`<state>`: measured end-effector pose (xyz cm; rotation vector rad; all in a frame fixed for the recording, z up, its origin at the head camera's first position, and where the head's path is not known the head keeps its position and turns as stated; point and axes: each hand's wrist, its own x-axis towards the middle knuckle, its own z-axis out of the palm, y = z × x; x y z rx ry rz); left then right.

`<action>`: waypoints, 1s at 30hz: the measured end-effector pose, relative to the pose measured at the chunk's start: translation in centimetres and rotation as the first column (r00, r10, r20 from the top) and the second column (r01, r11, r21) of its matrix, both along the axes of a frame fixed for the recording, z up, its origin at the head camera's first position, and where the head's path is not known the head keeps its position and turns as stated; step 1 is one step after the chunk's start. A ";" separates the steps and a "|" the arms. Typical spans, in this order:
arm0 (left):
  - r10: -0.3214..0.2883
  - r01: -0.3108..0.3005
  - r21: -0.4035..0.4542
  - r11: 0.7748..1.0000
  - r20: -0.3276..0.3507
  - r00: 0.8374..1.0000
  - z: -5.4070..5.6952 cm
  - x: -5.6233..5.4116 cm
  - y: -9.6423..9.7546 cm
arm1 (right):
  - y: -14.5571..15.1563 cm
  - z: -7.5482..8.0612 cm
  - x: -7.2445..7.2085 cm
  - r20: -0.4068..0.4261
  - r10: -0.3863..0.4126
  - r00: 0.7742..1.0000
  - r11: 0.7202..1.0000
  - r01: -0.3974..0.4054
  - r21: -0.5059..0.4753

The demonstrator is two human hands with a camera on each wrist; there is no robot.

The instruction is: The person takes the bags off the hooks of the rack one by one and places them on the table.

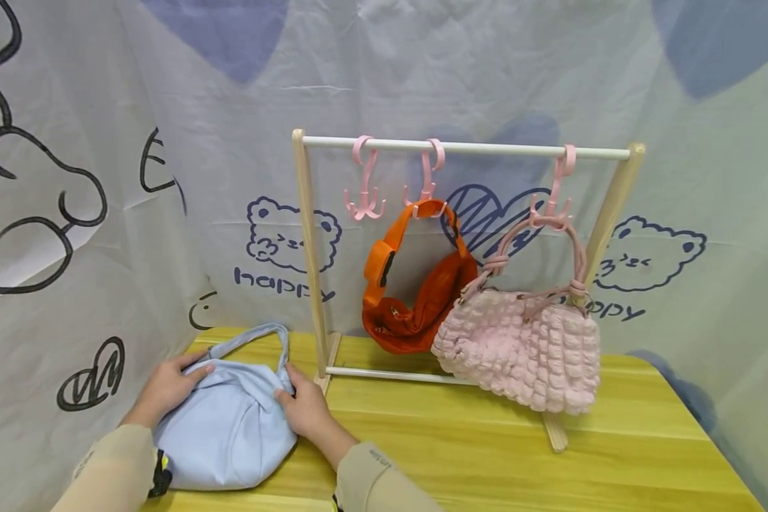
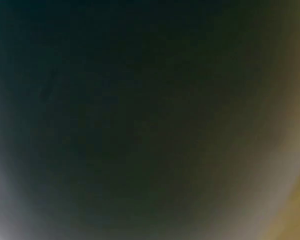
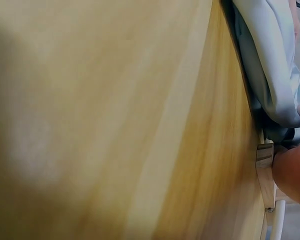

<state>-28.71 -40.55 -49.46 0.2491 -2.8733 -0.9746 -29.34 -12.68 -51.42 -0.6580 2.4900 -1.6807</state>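
Note:
A light blue handbag (image 1: pixel 224 427) lies at the left of the wooden table in the head view, its strap (image 1: pixel 248 336) looping up from the far edge. My left hand (image 1: pixel 169 384) holds its upper left side, thumb over the fabric. On the other side, my right hand (image 1: pixel 306 402) pinches the upper right edge beside the strap's base. The right wrist view shows pale folds of the handbag (image 3: pixel 270 65) next to part of the right hand (image 3: pixel 295 172). In the left wrist view nearly everything is dark and blurred.
A rack with a white rail (image 1: pixel 486 148) stands on the table (image 1: pixel 435 434), right of the handbag. Pink hooks hang from it: the left hook (image 1: pixel 365 203) is bare, the others carry an orange waist bag (image 1: pixel 444 291) and a puffy pink handbag (image 1: pixel 525 348). Printed cloth (image 1: pixel 486 64) walls the back.

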 end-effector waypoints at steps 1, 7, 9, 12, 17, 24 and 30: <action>-0.001 0.001 -0.002 1.000 -0.006 1.000 -0.1 0.0 -0.1 | -0.1 0.0 0.0 0.004 0.000 1.000 1.000 0.000 0.001; -0.016 0.014 -0.061 0.998 -0.027 1.000 -0.6 0.4 -0.4 | -0.3 -0.1 0.3 0.054 -0.013 0.998 1.000 0.014 -0.025; -0.018 0.018 -0.089 0.996 -0.005 1.000 -0.6 0.5 -0.4 | -0.2 -0.1 0.3 0.065 -0.014 0.998 0.999 0.016 -0.032; -0.015 0.018 -0.113 0.993 0.027 1.000 -0.5 0.6 -0.2 | 0.2 -0.2 0.4 0.076 -0.011 0.997 0.999 0.015 -0.050; -0.005 0.006 -0.114 0.994 0.012 1.000 0.1 0.6 0.5 | 0.9 0.1 0.6 0.116 0.003 0.993 0.994 0.010 -0.113; -0.002 -0.006 -0.095 0.995 -0.089 0.996 0.9 0.9 1.7 | 2.2 0.1 1.0 0.120 0.036 0.992 0.979 -0.011 -0.205; -0.031 0.006 -0.096 0.995 -0.259 0.965 1.7 1.7 2.8 | 3.2 0.6 1.8 0.122 0.020 0.992 0.975 0.008 -0.223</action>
